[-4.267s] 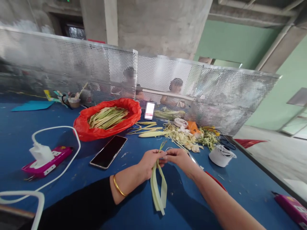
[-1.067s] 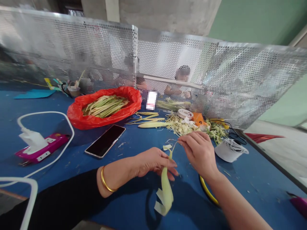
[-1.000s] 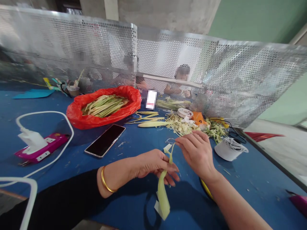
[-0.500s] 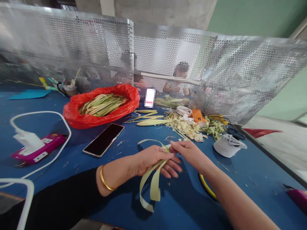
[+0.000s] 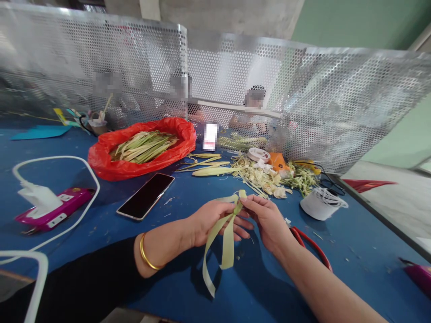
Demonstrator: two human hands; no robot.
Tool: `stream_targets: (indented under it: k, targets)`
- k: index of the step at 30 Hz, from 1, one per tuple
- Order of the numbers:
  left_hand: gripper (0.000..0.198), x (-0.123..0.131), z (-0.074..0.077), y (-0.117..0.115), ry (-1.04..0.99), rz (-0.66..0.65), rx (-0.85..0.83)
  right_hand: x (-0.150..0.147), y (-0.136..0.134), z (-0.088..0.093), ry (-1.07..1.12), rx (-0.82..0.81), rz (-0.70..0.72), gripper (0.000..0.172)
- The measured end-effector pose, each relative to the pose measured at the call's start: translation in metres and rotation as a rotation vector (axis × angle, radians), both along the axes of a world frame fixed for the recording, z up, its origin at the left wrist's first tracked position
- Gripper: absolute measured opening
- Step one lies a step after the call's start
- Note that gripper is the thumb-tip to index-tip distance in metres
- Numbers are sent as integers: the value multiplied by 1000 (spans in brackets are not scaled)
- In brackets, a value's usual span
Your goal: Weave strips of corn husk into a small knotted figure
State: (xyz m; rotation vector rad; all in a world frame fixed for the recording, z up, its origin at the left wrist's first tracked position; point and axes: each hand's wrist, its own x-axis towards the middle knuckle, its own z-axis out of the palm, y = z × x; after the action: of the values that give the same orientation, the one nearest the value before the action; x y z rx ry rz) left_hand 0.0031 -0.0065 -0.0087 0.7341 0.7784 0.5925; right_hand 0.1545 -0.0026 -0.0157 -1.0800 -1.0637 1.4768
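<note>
A pale green leaf strip point(image 5: 228, 246) is looped and crossed near its top, with two long ends hanging down over the table. My left hand point(image 5: 209, 220) is closed on it, thumb on top and the other fingers spread beneath. At the crossing, my right hand point(image 5: 267, 217) pinches the strip between thumb and forefinger. Both hands are above the table, almost touching each other. Red curved handles point(image 5: 314, 248) of a tool show beside my right forearm, which covers the rest of it.
A red plastic bag point(image 5: 134, 170) of long leaves point(image 5: 148, 146) stands at the back left. In front of it lies a phone point(image 5: 146, 196). Leaf scraps point(image 5: 262, 177) and a white spool of cord point(image 5: 318, 205) lie right. A purple power strip point(image 5: 55, 211) lies left; perforated metal panels point(image 5: 229, 76) stand behind.
My right hand has turned and shifted slightly right. The strip's top now stands up at the crossing, and its hanging ends have swung right. Red handles now show by my forearm where a yellow one showed.
</note>
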Motion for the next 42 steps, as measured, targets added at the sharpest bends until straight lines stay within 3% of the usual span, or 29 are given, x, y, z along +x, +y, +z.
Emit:
stream_targets:
  k: [6,10,16,18,20,22,23,26,31,34,39,42]
  targets:
    - [22,3,0,-5,64,46,64,-4,-2,-4,-73,16,-24,34]
    - [23,3,3,-5,55,103,37,-3,1,-6,-128,141,-83,32]
    - [22,2,6,1,12,422,34,1,2,-3,-423,341,-209,34]
    - [20,2,5,2,0,509,51,-2,-5,1,-460,381,-62,37]
    - [20,2,5,2,-15,547,49,-9,-15,3,-398,333,219,39]
    - [22,1,5,2,-27,539,33,-14,-22,3,-326,225,393,38]
    - [24,0,5,2,-25,520,27,-16,-24,3,-314,182,416,37]
    - [27,-5,6,4,10,467,56,-10,-20,5,-410,215,307,37]
    - [30,-10,8,6,113,415,181,18,-1,13,-963,558,37,29]
    - [29,-10,10,5,82,417,205,25,7,13,-1073,584,61,28]
    - [27,-9,11,2,-140,396,83,22,15,1,-972,451,269,28]
    - [26,-9,10,3,-219,402,14,19,14,-3,-1068,566,158,23]
